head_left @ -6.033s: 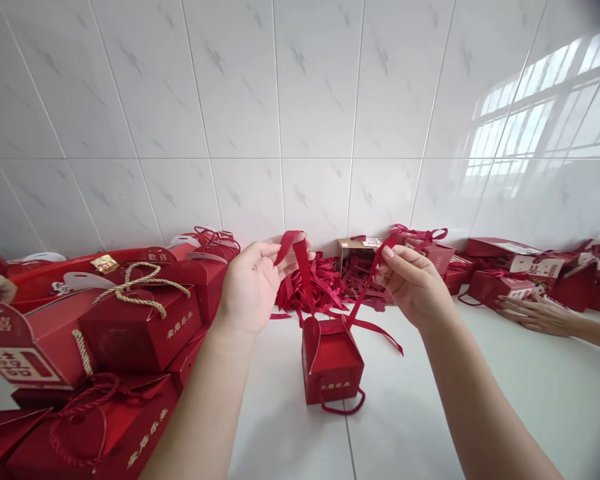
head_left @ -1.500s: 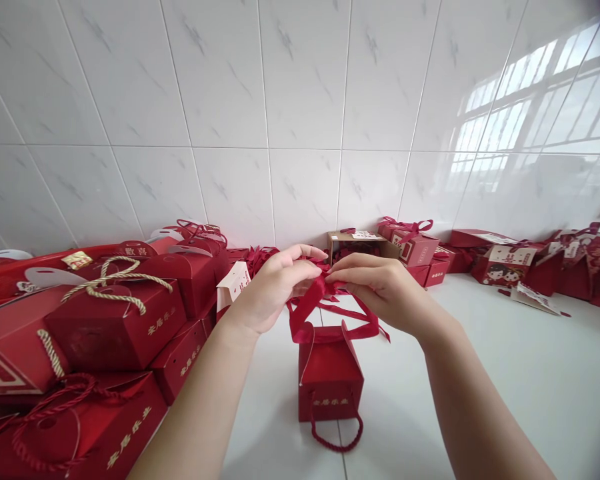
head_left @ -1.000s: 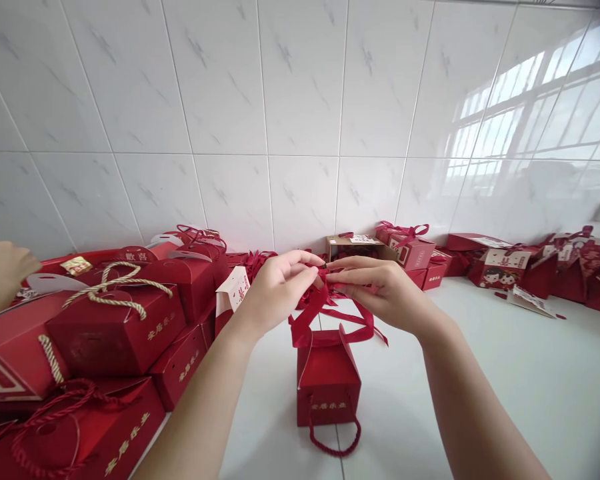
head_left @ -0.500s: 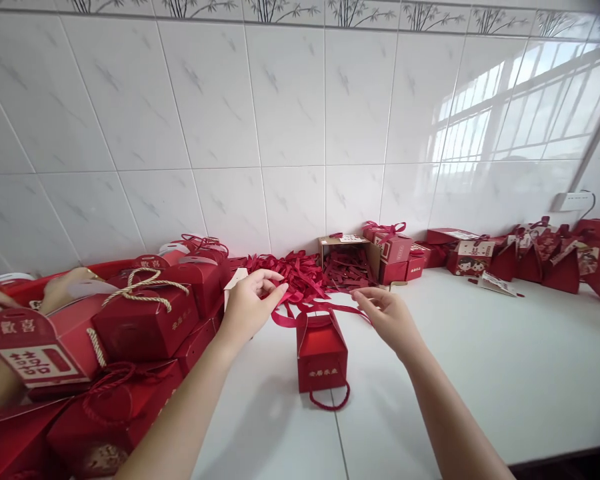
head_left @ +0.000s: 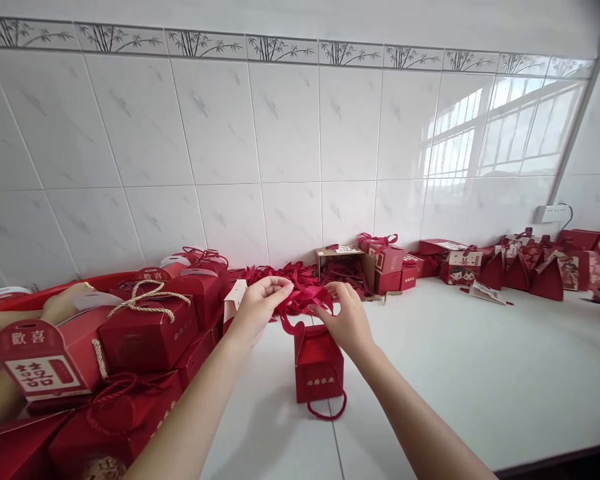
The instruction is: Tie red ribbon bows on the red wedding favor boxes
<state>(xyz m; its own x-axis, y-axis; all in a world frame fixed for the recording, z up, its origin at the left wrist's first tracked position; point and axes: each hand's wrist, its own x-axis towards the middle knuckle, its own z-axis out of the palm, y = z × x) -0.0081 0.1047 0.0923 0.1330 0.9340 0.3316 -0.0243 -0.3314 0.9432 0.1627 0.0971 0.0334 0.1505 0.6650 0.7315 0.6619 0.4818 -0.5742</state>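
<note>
Ribbon point(head_left: 286, 325): being pinched by the left grip point(head_left: 257, 308), over the red box point(head_left: 319, 367).
Right grip point(head_left: 349, 319): being held spread, thumb apart from fingers, just beside the ribbon.
Red box: being supported upright by the worktop point(head_left: 460, 373), just below and between both grips.

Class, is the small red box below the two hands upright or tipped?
Upright: the small red box stands on the table, its gold lettering level.

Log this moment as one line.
Left grip: pinching red ribbon | Right grip: at ribbon, hold unclear | Gift box: upright on white table
</note>
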